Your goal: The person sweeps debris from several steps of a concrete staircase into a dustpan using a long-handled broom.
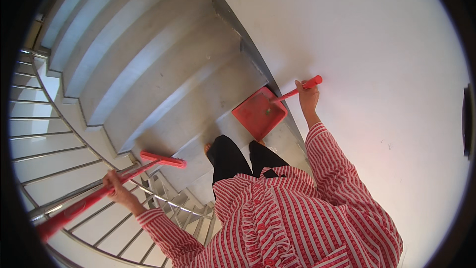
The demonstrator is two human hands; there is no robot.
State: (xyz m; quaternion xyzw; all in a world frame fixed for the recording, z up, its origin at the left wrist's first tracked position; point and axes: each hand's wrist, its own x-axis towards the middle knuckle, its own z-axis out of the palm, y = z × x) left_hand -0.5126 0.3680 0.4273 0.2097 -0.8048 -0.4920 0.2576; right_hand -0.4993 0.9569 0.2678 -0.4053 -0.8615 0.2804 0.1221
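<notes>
My left hand (118, 190) grips the long red handle of a broom (163, 159). The broom's red head is beside the railing at the left end of a stair step, its bristles mostly hidden. On the other side, my right hand (308, 95) is closed round the upright red handle of a long-handled dustpan (256, 113). The red pan is near the wall, in front of my feet, with a small green bit and some dust in it.
Curved concrete stairs (137, 78) run up to the upper left, and more steps show below. A metal railing (85, 143) bends along the left. A white wall (375, 63) with a dark skirting (256, 50) stands at the right.
</notes>
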